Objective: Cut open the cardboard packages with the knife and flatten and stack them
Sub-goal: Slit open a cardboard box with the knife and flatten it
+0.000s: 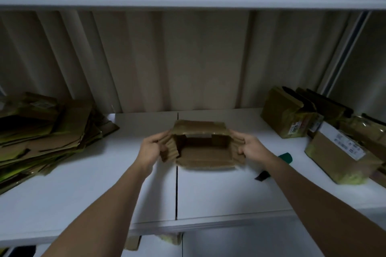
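An opened brown cardboard box [203, 152] sits in the middle of the white table [104, 183], its flaps spread and its hollow inside facing me. My left hand [151, 148] grips the left side flap. My right hand [249, 147] grips the right side flap. A knife with a green handle [285, 157] lies on the table just right of my right forearm, which hides its middle; its dark blade end [261, 175] shows below the arm.
A stack of flattened cardboard [43, 131] lies at the left. Several taped, labelled packages [292, 115] [342, 152] stand at the right. A corrugated wall rises behind the table. Cardboard scraps [133, 242] show under the table's front edge.
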